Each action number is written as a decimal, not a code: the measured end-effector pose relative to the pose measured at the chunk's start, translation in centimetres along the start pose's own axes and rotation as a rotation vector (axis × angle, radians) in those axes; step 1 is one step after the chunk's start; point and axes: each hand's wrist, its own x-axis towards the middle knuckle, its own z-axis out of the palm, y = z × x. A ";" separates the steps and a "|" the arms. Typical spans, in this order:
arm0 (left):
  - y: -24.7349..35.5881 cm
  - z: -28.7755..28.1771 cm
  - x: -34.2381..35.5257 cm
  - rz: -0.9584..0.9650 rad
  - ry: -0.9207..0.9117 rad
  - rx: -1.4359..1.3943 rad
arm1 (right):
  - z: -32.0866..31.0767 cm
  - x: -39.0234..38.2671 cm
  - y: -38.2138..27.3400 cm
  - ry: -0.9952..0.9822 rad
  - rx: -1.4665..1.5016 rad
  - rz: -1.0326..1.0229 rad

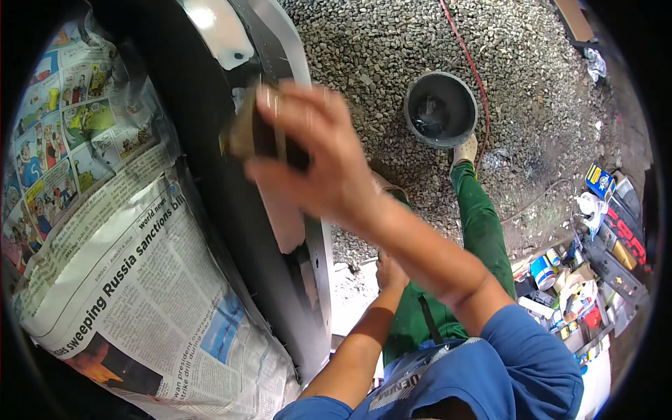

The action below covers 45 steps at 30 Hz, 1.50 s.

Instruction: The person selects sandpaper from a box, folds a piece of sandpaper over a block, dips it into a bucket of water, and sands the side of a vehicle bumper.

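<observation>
A dark car body panel [210,175] with a pale-edged frame runs down the left side, and a pinkish patch [283,224] shows on it. Over this panel my right hand [315,150], smeared by motion, has its fingers curled round a brownish block [243,129]. The block is too blurred for its exact kind to show; it is at or just above the panel's surface. Lower down, my left hand [392,271] is beside my green trousers, near the panel's outer edge. Its fingers are small and partly hidden, and nothing can be made out in them.
Newspaper sheets [168,273] cover the area left of the panel. On the gravel [364,42] stands a dark bucket [470,91] with murky contents, beside my foot. A red hose [465,52] passes behind it. Cans, boxes and scraps [560,294] are piled at the right.
</observation>
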 end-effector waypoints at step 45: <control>1.8 -2.2 1.9 -0.102 -0.359 -0.073 | -1.8 -0.6 1.7 -0.042 -0.042 -0.021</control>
